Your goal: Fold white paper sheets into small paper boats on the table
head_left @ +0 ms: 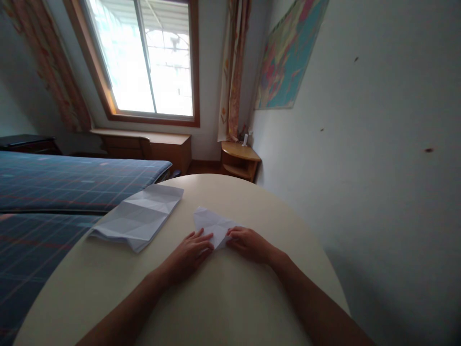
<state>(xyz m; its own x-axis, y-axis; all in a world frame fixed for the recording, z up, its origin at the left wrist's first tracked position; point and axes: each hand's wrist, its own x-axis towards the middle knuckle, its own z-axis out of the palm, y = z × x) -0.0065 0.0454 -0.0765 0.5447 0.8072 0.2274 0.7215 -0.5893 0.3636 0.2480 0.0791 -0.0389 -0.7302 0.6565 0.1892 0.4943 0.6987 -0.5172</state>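
A small folded sheet of white paper [213,222] lies on the round cream table [230,298], with crease lines across it. My left hand [192,250] rests on its lower left edge, palm down, fingers stretched out and somewhat apart. At the paper's right corner, my right hand [248,244] has its fingers curled together on the edge, pinching it. The thumb side of the right hand is partly hidden. Farther left on the table are larger creased white sheets [142,214], apart from both hands.
A bed with a blue plaid mattress [72,180] borders the table on the left. The white wall [378,202] stands close on the right. Beyond the table are a small wooden corner shelf [240,152], a low wooden desk [169,139] and a window [169,67].
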